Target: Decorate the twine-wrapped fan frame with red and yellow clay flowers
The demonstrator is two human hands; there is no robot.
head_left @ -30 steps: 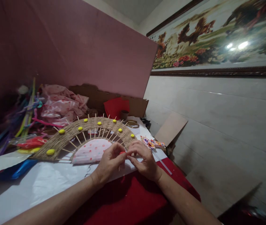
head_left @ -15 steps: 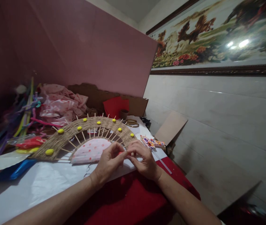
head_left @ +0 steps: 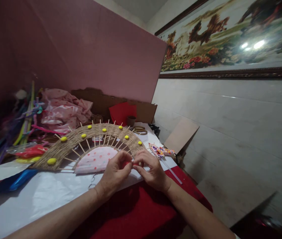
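Observation:
My left hand (head_left: 116, 169) is closed around a small lump of red modelling clay (head_left: 124, 164), mostly hidden by the fingers. Fingertips of my right hand (head_left: 152, 169) pinch a bit of the same red stuff, touching the left fingertips. Just beyond both hands lies a half-round woven twine fan (head_left: 75, 146) with thin wooden sticks poking out of its rim. Flat yellow dots (head_left: 63, 138) sit along the twine band. At its centre is a half-circle of pink spotted cloth (head_left: 94, 160), partly covered by my left hand.
A flower-patterned piece with a clear stick (head_left: 172, 172) lies right of my hands. Scissors (head_left: 140, 130) and a small brown pot (head_left: 131, 120) stand behind the fan. Crumpled pink cloth (head_left: 63, 109), pipe cleaners and a red packet (head_left: 30, 151) crowd the left.
The fingertips have shifted slightly against each other, and the red clay shows a little differently between them. The fan and other things stay in place.

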